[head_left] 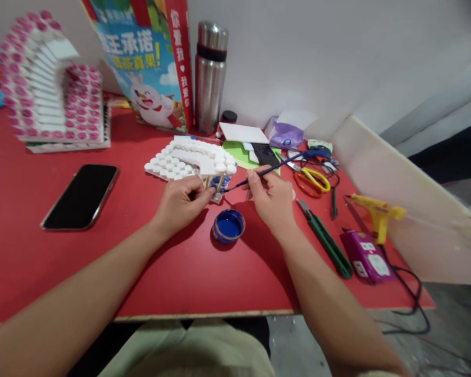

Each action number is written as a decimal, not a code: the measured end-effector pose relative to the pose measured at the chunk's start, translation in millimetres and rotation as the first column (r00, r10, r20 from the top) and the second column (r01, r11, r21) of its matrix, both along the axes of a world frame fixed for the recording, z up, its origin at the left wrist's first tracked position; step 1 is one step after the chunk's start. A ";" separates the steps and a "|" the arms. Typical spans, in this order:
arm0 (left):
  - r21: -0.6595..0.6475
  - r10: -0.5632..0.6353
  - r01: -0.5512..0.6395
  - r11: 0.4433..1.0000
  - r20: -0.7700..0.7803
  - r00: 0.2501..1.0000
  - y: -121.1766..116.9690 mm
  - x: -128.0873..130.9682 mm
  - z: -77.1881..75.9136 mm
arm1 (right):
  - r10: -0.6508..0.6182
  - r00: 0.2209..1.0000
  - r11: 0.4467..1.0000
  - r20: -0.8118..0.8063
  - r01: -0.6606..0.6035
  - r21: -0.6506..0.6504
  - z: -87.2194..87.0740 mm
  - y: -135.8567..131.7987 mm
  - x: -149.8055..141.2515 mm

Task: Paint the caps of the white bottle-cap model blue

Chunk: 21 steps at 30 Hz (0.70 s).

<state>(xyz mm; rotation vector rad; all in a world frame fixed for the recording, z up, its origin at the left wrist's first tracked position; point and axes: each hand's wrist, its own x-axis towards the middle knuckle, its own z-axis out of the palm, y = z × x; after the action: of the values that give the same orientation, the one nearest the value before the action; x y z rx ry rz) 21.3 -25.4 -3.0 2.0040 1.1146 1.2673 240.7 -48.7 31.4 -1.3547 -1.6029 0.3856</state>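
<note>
My right hand [272, 201] is closed around a dark blue paintbrush [281, 164]; its tip touches blue-painted parts low on the near end of a white craft model [178, 163]. The model is covered with rows of round white discs and has small wooden sticks under its near end. My left hand [182, 204] grips that near end, thumb stretched along it and fingers curled, partly hidden. Just in front of the model stands a small round pot of blue paint [228, 226], open at the top.
On the right lie a green utility knife [329, 246], scissors [313, 181], a yellow glue gun [378, 209] and a purple power socket [367, 256] with a cable. A phone [81, 197] lies left. Behind stand a steel flask [211, 78], a printed box [151, 68] and a pink-and-white model [19, 94].
</note>
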 end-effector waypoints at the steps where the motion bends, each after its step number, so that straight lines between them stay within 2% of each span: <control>1: 0.004 -0.001 0.001 1.000 -0.001 1.000 -0.1 0.1 0.5 | 0.001 1.000 1.000 -0.005 -0.001 0.003 -0.2 0.1 -0.1; 21: 0.064 -0.016 0.016 0.998 -0.001 1.000 -0.3 1.9 -2.6 | 0.031 0.998 0.999 0.051 -0.032 0.005 -0.5 -0.4 -1.6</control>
<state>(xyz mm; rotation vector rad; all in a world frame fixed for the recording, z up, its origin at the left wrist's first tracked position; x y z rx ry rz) 23.2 -25.7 -5.6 2.0562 1.0692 1.3096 239.1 -49.2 30.9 -1.3462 -1.6680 0.3675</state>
